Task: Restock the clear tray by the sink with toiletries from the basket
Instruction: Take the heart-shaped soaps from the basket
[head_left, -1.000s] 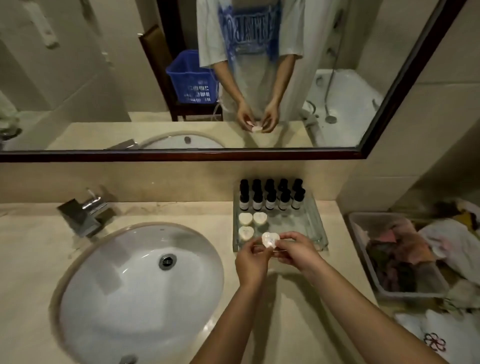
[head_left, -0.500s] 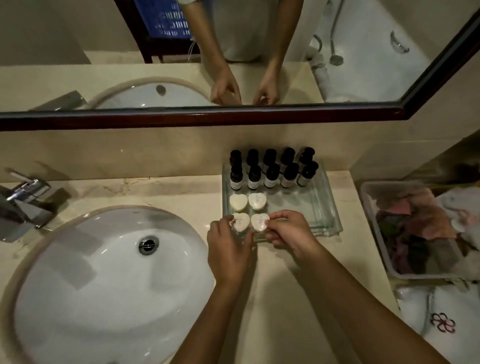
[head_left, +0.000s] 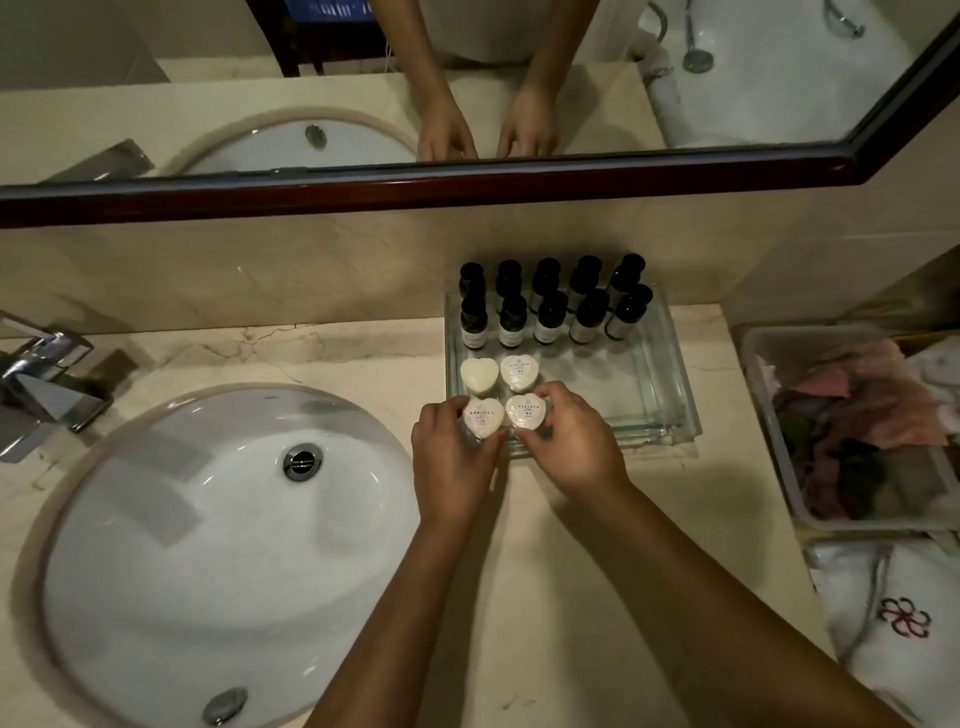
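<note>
Clear tray (head_left: 652, 379) sits beside the sink (head_left: 208, 519); at its near edge the left hand (head_left: 451, 460) curls round one heart soap (head_left: 483, 417), the right hand (head_left: 571, 448) pinches a second soap (head_left: 525, 413); two more soaps (head_left: 519, 371) and dark bottles (head_left: 550, 314) stand beyond the fingertips (head_left: 552, 396)

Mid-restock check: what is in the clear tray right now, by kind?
dark bottles: 10
heart-shaped soaps: 4, the front two held by the left hand and right hand
Total: 14, all in the clear tray
</note>
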